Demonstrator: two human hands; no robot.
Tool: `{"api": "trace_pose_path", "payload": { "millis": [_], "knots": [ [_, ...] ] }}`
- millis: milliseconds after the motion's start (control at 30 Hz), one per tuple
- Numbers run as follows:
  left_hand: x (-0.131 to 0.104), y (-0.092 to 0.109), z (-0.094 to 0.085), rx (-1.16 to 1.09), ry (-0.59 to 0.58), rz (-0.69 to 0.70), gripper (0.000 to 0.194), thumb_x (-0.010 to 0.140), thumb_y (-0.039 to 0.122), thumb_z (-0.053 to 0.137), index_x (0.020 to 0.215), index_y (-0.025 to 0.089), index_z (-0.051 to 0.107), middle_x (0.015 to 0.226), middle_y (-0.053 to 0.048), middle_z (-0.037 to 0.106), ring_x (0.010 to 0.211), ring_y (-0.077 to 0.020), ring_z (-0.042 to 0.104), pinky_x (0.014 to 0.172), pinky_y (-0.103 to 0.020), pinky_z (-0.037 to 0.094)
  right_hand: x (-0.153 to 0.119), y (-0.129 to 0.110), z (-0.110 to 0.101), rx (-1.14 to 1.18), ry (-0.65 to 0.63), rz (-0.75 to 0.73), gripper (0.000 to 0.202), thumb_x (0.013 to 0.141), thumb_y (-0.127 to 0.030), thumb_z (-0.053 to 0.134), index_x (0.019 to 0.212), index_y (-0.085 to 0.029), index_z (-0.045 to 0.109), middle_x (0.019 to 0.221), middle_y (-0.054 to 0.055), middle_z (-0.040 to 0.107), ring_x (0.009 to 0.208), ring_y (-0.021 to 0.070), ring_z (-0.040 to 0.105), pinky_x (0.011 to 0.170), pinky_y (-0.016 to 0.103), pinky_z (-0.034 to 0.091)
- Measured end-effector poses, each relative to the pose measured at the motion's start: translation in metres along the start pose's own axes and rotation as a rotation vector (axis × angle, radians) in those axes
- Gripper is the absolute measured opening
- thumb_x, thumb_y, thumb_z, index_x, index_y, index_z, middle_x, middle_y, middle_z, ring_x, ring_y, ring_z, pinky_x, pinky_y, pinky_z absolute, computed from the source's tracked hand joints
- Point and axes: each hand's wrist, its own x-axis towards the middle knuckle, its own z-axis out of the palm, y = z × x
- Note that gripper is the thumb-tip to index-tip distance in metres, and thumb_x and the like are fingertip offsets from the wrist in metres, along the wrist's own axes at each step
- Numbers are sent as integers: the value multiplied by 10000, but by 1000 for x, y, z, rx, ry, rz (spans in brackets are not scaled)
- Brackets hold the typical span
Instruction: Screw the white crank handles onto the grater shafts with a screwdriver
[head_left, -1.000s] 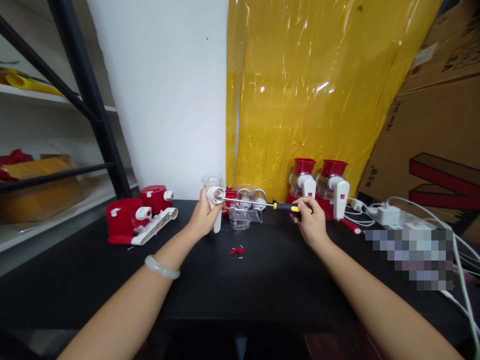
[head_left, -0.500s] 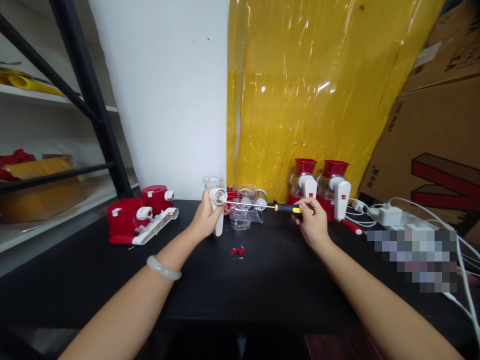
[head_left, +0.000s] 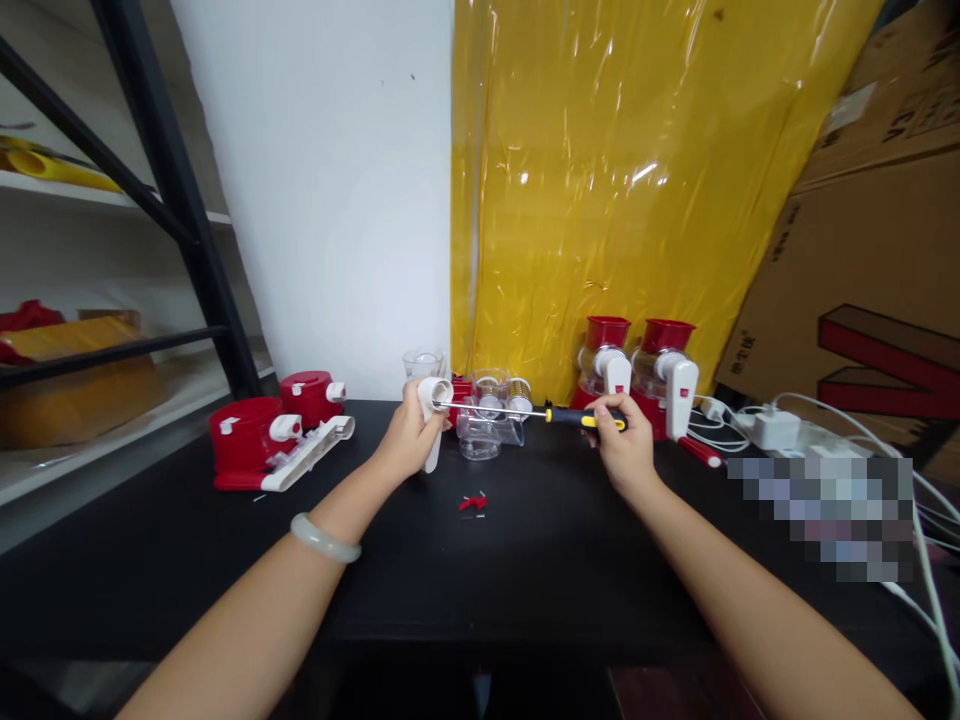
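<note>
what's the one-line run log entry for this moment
left hand: holding white hollow plastic part | right hand: gripping black-and-yellow screwdriver | tip: at part's round end | small red plastic piece: on black table

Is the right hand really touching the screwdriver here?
Touching. The head view, the only one, shows the right hand closed around the handle end of the screwdriver, with no gap between them.
</note>
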Motion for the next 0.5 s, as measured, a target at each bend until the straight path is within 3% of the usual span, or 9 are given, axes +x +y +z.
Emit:
{"api": "trace_pose_path", "payload": {
  "millis": [167,267,367,500],
  "knots": [
    [1,-1,-5,238,-5,-22,409,893,301,463,1266,152,381,887,-84,655,700,-232,671,713,-381,521,0,-3,-3,-89,-39,-55,224,826,-425,619,815,-209,560,630,-31,545,487,117,518,490,258,416],
    [0,6,-7,390,-5,-52,444,891,274,446,1307,144,363,914,-119,666,746,-269,675,722,-398,510,3,0,-3,-71,-136,58,283,828,-488,594,830,-208,553,627,-24,574,456,113,520,443,241,394],
    [-1,14,-8,530,5,-91,434,891,258,430,1305,143,366,907,-135,672,794,-304,677,719,-404,498,6,4,-3,-89,-256,214,370,838,-570,527,793,-203,544,484,-42,530,342,94,424,364,217,305],
    [-2,22,-7,667,-35,-125,384,893,236,407,1265,144,387,882,-142,674,795,-322,681,677,-379,480,9,12,-3,-141,-299,376,429,830,-611,497,697,-203,508,390,-53,452,292,72,325,318,198,198]
  ]
}}
